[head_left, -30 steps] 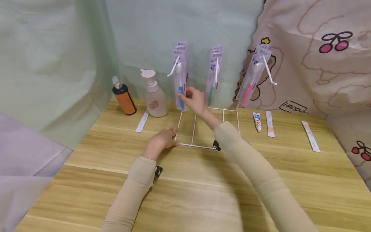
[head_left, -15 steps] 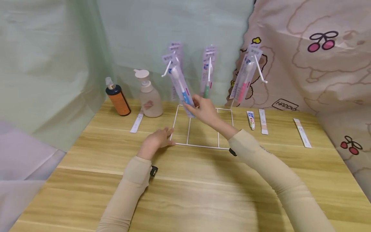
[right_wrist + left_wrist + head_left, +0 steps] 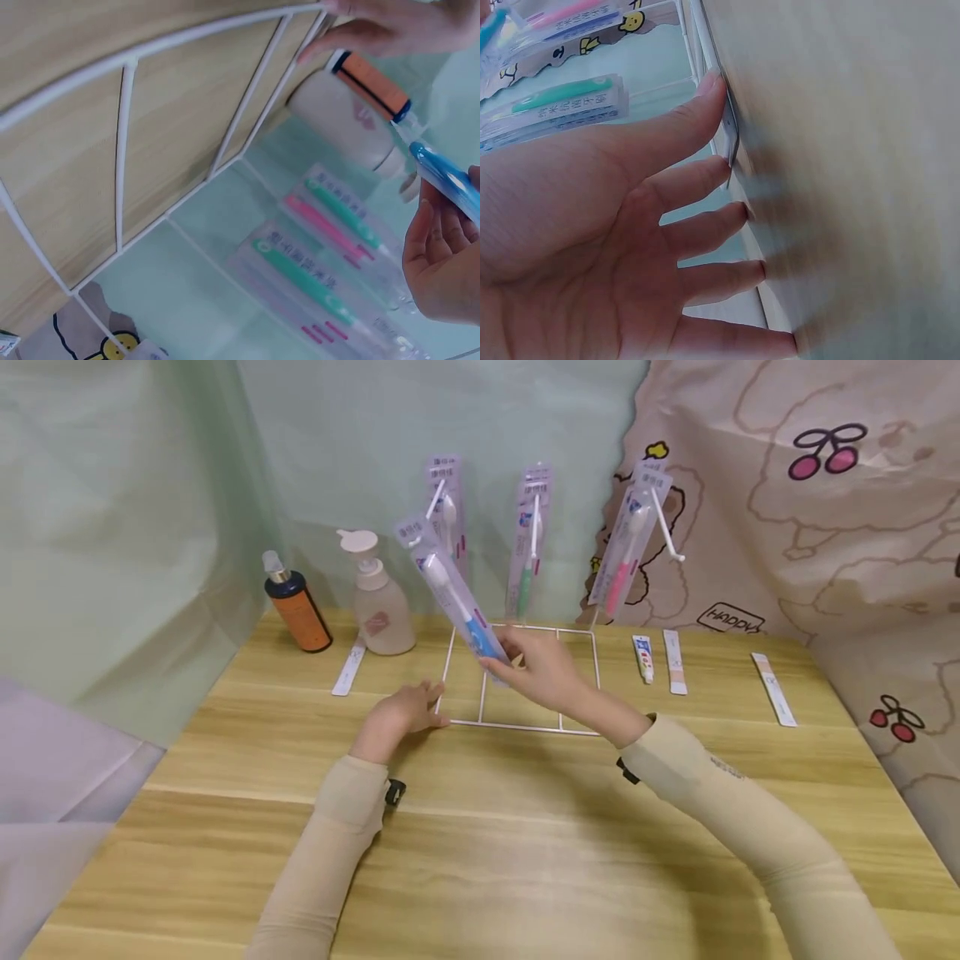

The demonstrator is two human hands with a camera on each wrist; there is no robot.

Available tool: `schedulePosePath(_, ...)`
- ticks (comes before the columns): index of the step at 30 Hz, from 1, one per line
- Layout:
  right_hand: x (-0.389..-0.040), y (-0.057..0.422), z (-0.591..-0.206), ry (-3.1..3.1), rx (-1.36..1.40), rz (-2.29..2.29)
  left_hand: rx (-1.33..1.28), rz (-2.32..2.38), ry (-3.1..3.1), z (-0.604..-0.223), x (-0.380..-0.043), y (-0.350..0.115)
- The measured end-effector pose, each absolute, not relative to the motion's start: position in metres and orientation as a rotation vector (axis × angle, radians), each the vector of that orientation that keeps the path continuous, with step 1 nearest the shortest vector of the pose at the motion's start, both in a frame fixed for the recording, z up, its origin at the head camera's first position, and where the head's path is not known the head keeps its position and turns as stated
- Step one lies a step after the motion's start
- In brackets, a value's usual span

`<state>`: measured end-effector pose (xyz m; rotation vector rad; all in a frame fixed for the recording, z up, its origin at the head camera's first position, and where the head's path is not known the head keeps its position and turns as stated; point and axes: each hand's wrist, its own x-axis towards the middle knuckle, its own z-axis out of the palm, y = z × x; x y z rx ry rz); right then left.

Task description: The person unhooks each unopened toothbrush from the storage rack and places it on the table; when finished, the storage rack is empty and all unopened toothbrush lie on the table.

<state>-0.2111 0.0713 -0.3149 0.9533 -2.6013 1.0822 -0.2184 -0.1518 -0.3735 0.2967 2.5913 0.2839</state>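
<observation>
My right hand (image 3: pixel 543 668) grips the lower end of a packaged toothbrush (image 3: pixel 457 597) with a blue handle, its fingers and thumb around the clear pack. The pack tilts up to the left, and its top overlaps the end of the left hook (image 3: pixel 434 502) of a white wire rack (image 3: pixel 525 727). Other packaged toothbrushes (image 3: pixel 450 518) hang behind on that hook. My left hand (image 3: pixel 401 717) rests at the rack's left front corner. In the left wrist view, its thumb (image 3: pixel 697 112) touches the wire and its straight fingers reach the wooden surface.
Packs with a green toothbrush (image 3: pixel 528 552) and a pink toothbrush (image 3: pixel 626 543) hang on the middle and right hooks. A pump bottle (image 3: pixel 382 614) and an orange spray bottle (image 3: pixel 298 614) stand left. A toothpaste tube (image 3: pixel 643 660) and several slim sachets (image 3: pixel 675 662) lie on the table (image 3: pixel 525 843).
My right hand has drawn the blue toothbrush pack forward and down along the left hook, tilting it. My left hand has stayed at the rack's corner.
</observation>
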Motion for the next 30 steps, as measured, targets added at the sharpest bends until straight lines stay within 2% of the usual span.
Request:
schedulePosePath(9, -0.181, 0.073, -0.315, -2.586, 0.991, 1.191, 0.308, 0.286, 2.591, -0.376, -0.217, -0.15)
schedulePosePath(20, -0.171, 0.065, -0.312, -2.519, 1.015, 1.397, 0.31, 0.297, 2.588, -0.377, -0.219, -0.15)
schedulePosePath(30, -0.149, 0.053, -0.308, -2.541, 0.952, 1.828, 0.289, 0.343, 2.595, -0.374, -0.221, -0.153)
